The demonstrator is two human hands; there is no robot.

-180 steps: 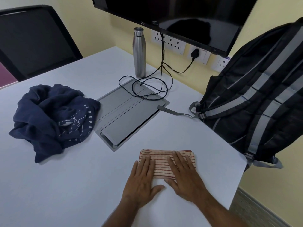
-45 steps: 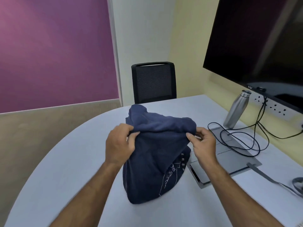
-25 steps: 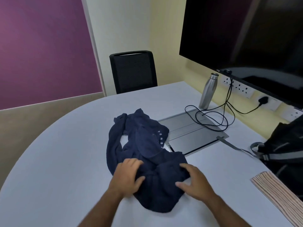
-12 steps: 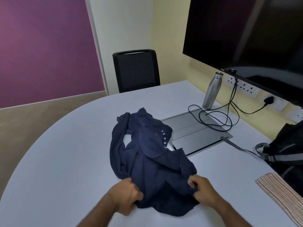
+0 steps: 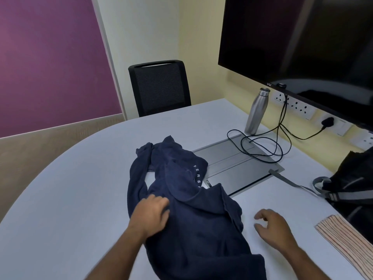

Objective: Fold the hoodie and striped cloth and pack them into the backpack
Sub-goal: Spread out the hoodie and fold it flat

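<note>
Navy hoodie (image 5: 193,219) crumpled under L hand (image 5: 150,214); R hand (image 5: 272,227) free

The hoodie (image 5: 187,199) shows white letters "PERS".

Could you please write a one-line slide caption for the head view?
Left hand rests on the rumpled hoodie; right hand hovers beside it, folded striped cloth waiting by the backpack.

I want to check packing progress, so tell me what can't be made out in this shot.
Head view:
- backpack: cut off by the right edge; its opening is unseen.
- striped cloth: runs off the bottom right corner.
- hoodie: crumpled, print mostly hidden in folds; the lower part is cut by the bottom edge.
- left hand: palm and fingertips hidden against the hoodie.
</note>
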